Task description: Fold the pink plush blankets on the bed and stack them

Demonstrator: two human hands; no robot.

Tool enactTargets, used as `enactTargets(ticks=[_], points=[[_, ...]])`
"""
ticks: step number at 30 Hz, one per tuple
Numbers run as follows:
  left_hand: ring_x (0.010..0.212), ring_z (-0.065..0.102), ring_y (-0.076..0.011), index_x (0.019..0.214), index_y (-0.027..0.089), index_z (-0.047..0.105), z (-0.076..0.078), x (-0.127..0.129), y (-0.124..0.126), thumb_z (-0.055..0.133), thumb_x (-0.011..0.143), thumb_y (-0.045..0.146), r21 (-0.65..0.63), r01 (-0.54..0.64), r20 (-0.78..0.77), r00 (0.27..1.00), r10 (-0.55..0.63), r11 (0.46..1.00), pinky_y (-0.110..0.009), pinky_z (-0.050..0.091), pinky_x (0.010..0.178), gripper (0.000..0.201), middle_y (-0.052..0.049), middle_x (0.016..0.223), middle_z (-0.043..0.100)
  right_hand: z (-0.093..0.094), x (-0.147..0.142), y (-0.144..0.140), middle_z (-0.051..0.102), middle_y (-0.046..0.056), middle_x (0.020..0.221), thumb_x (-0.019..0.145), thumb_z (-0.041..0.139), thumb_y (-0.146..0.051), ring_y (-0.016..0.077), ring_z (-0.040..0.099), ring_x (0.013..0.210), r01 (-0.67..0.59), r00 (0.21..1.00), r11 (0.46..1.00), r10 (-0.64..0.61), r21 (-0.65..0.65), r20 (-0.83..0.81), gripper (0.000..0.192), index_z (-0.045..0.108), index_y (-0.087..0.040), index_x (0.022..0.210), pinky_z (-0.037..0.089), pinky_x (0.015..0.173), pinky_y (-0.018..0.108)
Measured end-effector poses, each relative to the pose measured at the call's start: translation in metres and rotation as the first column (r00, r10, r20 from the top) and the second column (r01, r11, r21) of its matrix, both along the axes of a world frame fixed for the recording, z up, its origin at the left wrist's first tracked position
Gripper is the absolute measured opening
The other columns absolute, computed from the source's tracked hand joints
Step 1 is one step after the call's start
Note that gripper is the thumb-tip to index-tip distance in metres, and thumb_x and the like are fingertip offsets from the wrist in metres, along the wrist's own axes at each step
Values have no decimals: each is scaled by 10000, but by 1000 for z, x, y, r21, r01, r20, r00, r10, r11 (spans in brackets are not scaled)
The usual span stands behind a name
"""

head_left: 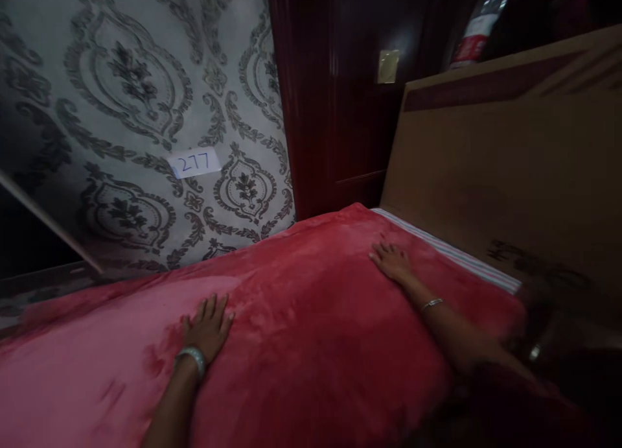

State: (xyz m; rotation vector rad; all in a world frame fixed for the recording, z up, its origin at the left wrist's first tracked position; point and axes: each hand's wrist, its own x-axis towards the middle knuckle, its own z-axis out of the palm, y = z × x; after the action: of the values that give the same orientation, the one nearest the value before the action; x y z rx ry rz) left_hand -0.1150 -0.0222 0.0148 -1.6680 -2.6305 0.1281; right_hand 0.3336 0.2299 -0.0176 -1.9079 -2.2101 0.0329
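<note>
1. Two hands lie flat on a red blanket [311, 331] that covers the bed from the near edge up to the wall; its plush surface looks mostly even, with darker brushed patches near the left hand.
2. The left hand [208, 328] is nearest: palm down, fingers spread wide and pointing away, gripping nothing. The forearm comes up from the bottom edge, a pale bangle [193, 357] on the wrist. The pose suggests pressing or smoothing the cloth.
3. The right hand [391, 261] reaches farther, toward the far corner of the blanket. It too is open and flat, fingers loosely splayed, holding nothing, with a thin bracelet [431, 303] at the wrist. The arm stretches long and low across the cover.
4. Just beyond that hand a striped sheet [451, 257] shows as a narrow band between the blanket and a brown headboard [505, 176].
5. Farthest off stand patterned wallpaper [146, 98] bearing a label [197, 162] that reads 277, and a dark wooden door [350, 98].
</note>
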Motion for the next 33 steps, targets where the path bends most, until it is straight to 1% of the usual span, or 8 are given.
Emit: enactTargets(ticks=[6,12,17,24,26,28,31,33], points=[[1508,238,-311,1572,210,285,6,0,-3,152,1004,429,124,30,62,997,-38,992,-662,235,1147,624,-128,1648,228,7,65,-61,348,150,1588,1006,254,-451,371,316,1442,361,929,931,-364,-60,-60,589,412,-186,1508,310,1103,614],[1509,249,-254,1569,124,282,20,22,-33,208,1015,432,98,136,221,963,-155,986,-475,235,1212,639,-149,1623,297,8,46,-129,319,150,1603,1004,269,-451,377,253,1474,243,970,969,-243,-53,-5,573,424,-223,1507,321,1090,633],[1535,107,-341,1564,240,314,3,78,-107,398,984,426,32,324,184,928,-324,946,-655,111,1187,616,-108,1660,193,-17,21,-189,312,39,1623,999,260,-480,298,262,1482,-110,991,993,113,-40,79,572,376,-307,1533,284,1147,572],[1510,220,-340,1555,300,321,-33,92,-230,451,974,414,172,405,114,897,-427,898,-686,168,1163,606,-90,1627,303,-27,59,-220,402,130,1564,986,242,-428,377,315,1435,117,991,993,-118,20,59,581,479,-226,1476,299,1070,681],[1507,228,-342,1561,288,306,-34,95,-246,481,963,403,203,403,126,893,-432,892,-681,179,1165,633,-90,1618,324,-19,33,-235,465,173,1508,984,261,-398,399,361,1394,67,997,997,-68,42,24,560,539,-193,1425,317,1038,698],[1510,228,-330,1567,268,290,-29,103,-248,472,969,394,221,410,161,880,-447,885,-666,198,1169,637,-91,1615,329,-11,-14,-257,488,167,1492,984,302,-376,362,385,1385,-150,988,985,151,83,-8,532,554,-181,1411,328,1075,625],[1511,229,-318,1570,230,280,-17,118,-233,471,970,385,251,381,160,890,-427,890,-664,177,1178,649,-112,1622,306,-3,-94,-296,349,104,1599,982,384,-387,301,301,1460,-533,843,842,537,83,-42,559,418,-235,1519,304,1132,542],[1504,242,-340,1561,207,310,-13,125,-223,499,955,388,226,316,147,924,-353,921,-690,174,1165,660,-137,1616,309,-3,-129,-316,329,64,1611,987,403,-407,289,270,1481,-667,744,744,668,34,-32,561,385,-283,1534,275,1148,565]])
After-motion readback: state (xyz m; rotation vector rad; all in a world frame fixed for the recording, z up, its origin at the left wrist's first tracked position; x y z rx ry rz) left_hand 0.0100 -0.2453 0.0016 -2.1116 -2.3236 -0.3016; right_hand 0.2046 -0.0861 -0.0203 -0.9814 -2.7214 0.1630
